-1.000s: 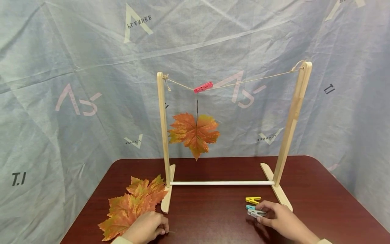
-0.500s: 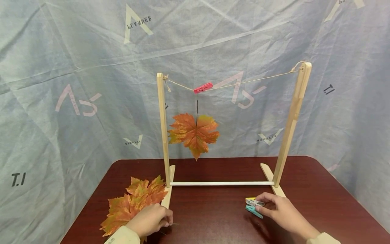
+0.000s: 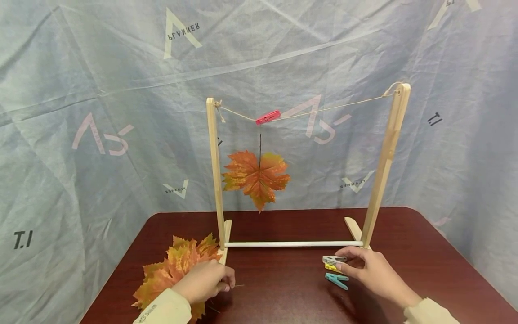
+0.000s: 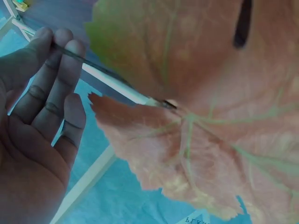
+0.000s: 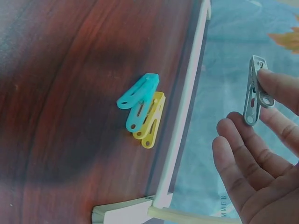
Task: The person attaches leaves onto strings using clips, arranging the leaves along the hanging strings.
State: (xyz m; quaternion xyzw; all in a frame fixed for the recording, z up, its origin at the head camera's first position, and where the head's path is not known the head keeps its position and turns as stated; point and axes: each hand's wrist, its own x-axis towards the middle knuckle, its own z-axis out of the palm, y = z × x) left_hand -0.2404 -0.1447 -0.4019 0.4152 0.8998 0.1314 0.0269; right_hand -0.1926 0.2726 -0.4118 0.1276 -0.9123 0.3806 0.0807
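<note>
My left hand (image 3: 206, 280) pinches the thin dark stem (image 4: 103, 70) of an orange artificial maple leaf (image 4: 224, 154) between thumb and fingertips. More orange leaves (image 3: 176, 258) overlap beneath and behind that hand at the table's left. On the other side, my right hand (image 3: 374, 272) holds a grey clothespin (image 5: 252, 93) between thumb and index finger, its other fingers spread loosely. That clothespin is raised over the table, while a teal clothespin (image 5: 140, 100) and a yellow clothespin (image 5: 152, 123) lie together on the wood below.
A wooden frame (image 3: 380, 180) stands on the dark red table (image 3: 283, 288), with a white crossbar (image 3: 293, 244) low between its posts. From its sagging string (image 3: 336, 107), a pink clothespin (image 3: 268, 117) and another maple leaf (image 3: 259, 177) hang. Grey cloth (image 3: 121, 180) covers the background.
The right hand has lifted the grey clothespin up and away from the teal and yellow ones. My left hand has moved forward and slightly right, still pinching the stem.
</note>
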